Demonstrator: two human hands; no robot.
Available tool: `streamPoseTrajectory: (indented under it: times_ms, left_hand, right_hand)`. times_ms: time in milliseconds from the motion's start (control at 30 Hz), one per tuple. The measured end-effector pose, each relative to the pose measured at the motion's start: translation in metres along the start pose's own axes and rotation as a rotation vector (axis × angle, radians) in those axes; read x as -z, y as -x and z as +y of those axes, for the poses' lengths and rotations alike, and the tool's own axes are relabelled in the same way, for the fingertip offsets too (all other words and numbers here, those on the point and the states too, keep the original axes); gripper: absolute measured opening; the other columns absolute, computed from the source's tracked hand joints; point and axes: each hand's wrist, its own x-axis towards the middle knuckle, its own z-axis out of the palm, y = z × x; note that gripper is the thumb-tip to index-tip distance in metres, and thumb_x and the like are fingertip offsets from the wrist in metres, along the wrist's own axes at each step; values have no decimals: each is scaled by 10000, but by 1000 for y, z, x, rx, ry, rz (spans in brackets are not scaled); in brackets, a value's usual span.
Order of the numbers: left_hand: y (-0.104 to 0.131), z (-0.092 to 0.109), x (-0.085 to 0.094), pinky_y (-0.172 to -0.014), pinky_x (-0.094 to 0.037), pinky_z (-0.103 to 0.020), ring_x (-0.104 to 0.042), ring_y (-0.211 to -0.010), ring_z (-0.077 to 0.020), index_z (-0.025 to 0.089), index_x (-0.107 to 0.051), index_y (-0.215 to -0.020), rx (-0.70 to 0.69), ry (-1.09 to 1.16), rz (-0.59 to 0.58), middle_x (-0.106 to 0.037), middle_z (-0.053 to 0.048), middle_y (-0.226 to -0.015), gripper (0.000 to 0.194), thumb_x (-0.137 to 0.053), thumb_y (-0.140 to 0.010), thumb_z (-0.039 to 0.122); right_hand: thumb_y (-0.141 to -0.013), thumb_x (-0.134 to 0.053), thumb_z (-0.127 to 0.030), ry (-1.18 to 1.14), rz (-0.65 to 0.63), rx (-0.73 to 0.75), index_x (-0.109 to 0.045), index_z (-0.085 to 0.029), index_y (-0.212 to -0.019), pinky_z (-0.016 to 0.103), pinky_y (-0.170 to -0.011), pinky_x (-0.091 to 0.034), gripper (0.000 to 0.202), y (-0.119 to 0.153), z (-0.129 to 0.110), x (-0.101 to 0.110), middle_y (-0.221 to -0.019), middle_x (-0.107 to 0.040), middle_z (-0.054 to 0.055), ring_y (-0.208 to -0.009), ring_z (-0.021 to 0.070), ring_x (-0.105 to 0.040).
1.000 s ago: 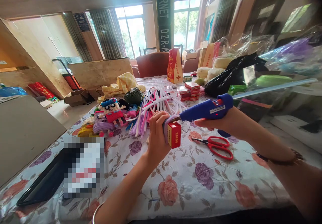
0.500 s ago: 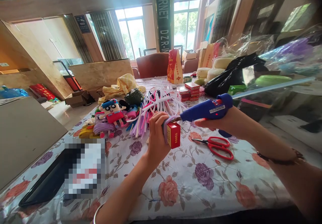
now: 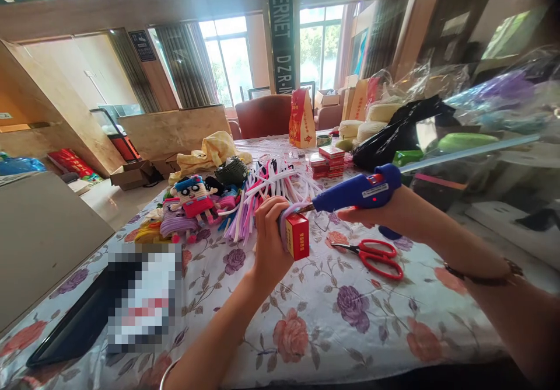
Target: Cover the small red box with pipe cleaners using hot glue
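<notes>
Above the table, my left hand [image 3: 270, 232] grips a small red and gold box [image 3: 300, 238]. A lilac pipe cleaner [image 3: 282, 226] lies along the box's top and near side, partly hidden by my fingers. My right hand [image 3: 394, 209] is closed around the handle of a blue hot glue gun [image 3: 356, 190], with a long translucent glue stick [image 3: 472, 153] sticking out of its back. The gun's nozzle points left and is at the top edge of the box, by the pipe cleaner; whether it touches I cannot tell. Red-handled scissors [image 3: 378, 257] lie below the gun.
Beyond my left hand lie a heap of pipe cleaners [image 3: 266, 194] and a fuzzy doll [image 3: 192, 194]. Stacked red boxes [image 3: 331, 159] and a paper bag [image 3: 301, 118] stand farther back. A black plastic bag [image 3: 405, 130] is at right, a dark tray [image 3: 74, 314] at left.
The whole view has shifted slightly. Both hands keep their holds, and the glue gun's nozzle stays at the top of the box with hardly any movement.
</notes>
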Motion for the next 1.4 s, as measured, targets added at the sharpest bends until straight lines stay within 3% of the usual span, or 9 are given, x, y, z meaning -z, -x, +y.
streamPoseTrajectory:
  times_ms: [733, 1133, 1400]
  left_hand:
    - [0, 1, 1, -983, -448, -411, -505, -1113, -213, 234, -415, -1227, -1, -13, 13, -504, -86, -1147, 524, -669, -773, 178]
    - [1, 0, 1, -988, -439, -391, -505, -1112, -209, 226, -407, -1219, 15, -8, 16, -486, -89, -1153, 551, -662, -743, 115]
    - [-2, 1, 1, -970, -445, -389, -511, -1095, -210, 229, -417, -1197, 36, -5, 30, -486, -88, -1140, 531, -658, -740, 106]
  right_hand:
    - [-570, -803, -401, -43, -7, 53, -562, -200, -571, 239, -419, -396, 315, -5, 9, 3, -466, -512, -36, -447, 92, -486]
    - [-585, -798, -385, -50, -22, 24, -591, -191, -660, 233, -432, -415, 294, -7, 12, 3, -507, -555, -29, -467, 94, -511]
    - [-573, -793, -469, -22, -49, 23, -618, -180, -647, 224, -436, -403, 347, -7, 15, 2, -504, -578, -25, -468, 92, -504]
